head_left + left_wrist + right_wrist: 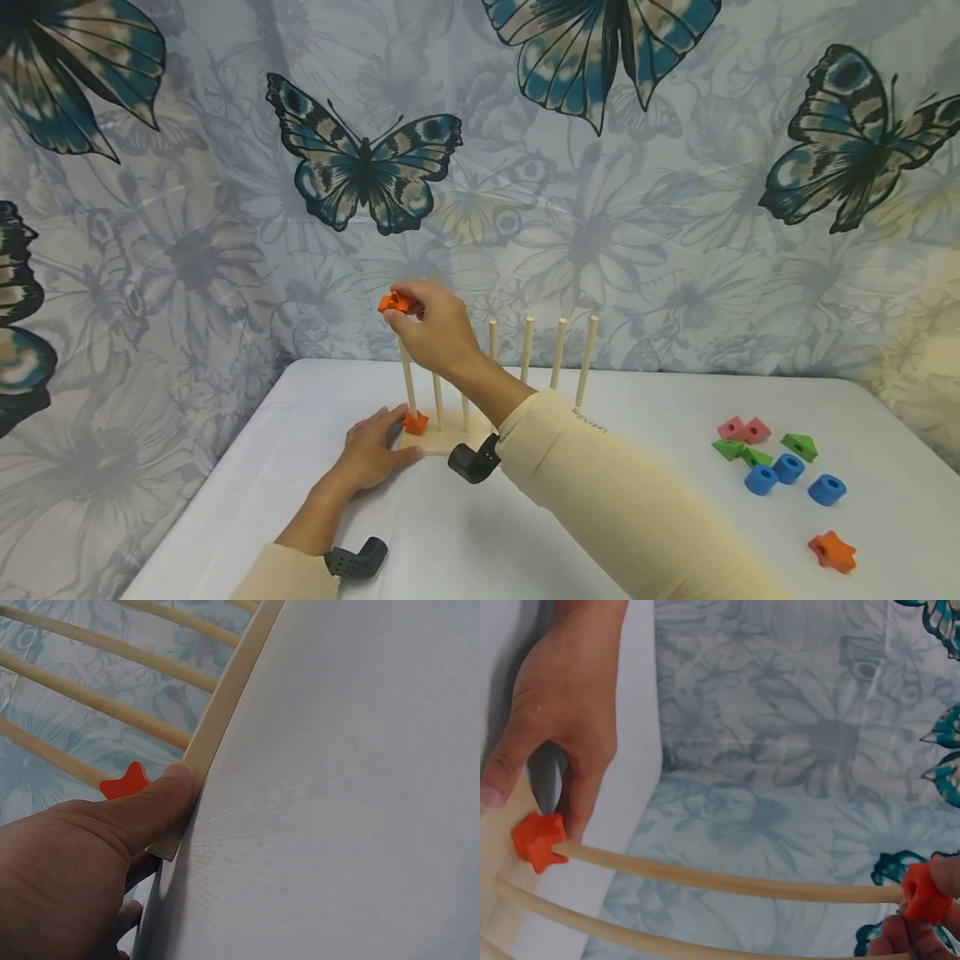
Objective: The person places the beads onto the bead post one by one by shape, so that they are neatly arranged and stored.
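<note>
A wooden peg stand (450,439) with a row of upright pegs stands on the white table. My left hand (371,454) holds the left end of its base, the thumb (169,791) lying along the front edge in the left wrist view. One orange star block (415,423) sits at the foot of the leftmost peg, close by that hand. Up at the top of the same peg, my right hand (438,329) pinches a second orange star block (924,892). In the right wrist view this star is at the peg's tip; whether the peg has entered its hole I cannot tell.
Loose blocks lie on the right of the table: pink ones (733,429), green triangles (800,447), blue cylinders (827,490) and another orange star (833,552). Behind the table hangs a butterfly-patterned cloth (600,250). My right forearm crosses in front of the middle pegs.
</note>
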`<state>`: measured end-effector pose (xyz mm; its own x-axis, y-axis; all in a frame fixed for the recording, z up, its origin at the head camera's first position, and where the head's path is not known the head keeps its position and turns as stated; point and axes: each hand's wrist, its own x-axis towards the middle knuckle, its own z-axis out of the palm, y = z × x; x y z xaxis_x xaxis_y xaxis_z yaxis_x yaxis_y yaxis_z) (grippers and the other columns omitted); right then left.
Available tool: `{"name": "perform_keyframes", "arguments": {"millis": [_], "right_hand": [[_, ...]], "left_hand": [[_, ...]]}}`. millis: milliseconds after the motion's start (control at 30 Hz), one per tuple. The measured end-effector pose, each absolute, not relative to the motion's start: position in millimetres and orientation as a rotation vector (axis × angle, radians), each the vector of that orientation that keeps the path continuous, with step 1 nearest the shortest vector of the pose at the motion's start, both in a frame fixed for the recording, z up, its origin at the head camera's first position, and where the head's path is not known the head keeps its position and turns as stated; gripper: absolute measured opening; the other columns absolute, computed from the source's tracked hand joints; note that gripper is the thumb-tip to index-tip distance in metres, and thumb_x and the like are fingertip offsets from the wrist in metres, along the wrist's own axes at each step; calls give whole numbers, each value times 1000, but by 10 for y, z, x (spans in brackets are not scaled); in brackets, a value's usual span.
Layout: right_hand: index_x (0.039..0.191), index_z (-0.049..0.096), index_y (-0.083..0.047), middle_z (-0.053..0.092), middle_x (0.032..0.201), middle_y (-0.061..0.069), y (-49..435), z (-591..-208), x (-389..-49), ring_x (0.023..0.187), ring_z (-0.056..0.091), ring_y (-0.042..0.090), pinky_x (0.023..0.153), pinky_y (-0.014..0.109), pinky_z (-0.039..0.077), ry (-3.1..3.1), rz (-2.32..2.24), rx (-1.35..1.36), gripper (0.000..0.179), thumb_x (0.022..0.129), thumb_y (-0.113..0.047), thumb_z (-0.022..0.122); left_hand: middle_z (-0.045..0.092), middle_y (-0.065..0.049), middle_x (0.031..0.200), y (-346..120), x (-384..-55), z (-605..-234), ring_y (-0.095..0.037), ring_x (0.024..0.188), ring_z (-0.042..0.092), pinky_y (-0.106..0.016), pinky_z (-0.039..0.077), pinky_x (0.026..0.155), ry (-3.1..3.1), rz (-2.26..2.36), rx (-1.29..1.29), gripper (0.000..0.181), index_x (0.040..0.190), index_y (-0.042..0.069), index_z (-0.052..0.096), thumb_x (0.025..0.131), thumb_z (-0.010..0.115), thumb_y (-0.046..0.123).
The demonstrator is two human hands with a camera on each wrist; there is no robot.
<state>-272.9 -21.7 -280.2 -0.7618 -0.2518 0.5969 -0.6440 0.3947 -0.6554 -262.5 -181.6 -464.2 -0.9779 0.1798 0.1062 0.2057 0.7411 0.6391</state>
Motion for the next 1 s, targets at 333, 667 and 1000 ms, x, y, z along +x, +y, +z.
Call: {"name": "perform_keyframes", "arguments": {"millis": [333,667,1000], "right_hand": [[121,64,0,64,106,7,-277,-3052,-2739,89,61,16,74,21,50,-2191,1373,742,32,90,-7,68],[125,59,-2,65,96,4,-335,-3312,-2733,86,61,14,76,28,52,-2029,1632,662,38,88,-3,68],[129,52,-10,62,101,4,-345,-3548,-2702,91,60,16,81,33,51,-1989,1896,560,46,87,-3,69]], "left_hand": [[48,-14,142,-1795,-2611,-4627,-37,139,27,-55,9,110,-2917,-1058,-302,78,144,7,46,79,81,32],[50,-14,140,-1781,-2601,-4609,-37,138,28,-56,8,110,-2912,-1068,-299,75,142,7,48,78,81,29],[48,-12,143,-1786,-2615,-4605,-37,140,25,-59,6,109,-2930,-1063,-265,77,144,10,47,79,81,30]]}}
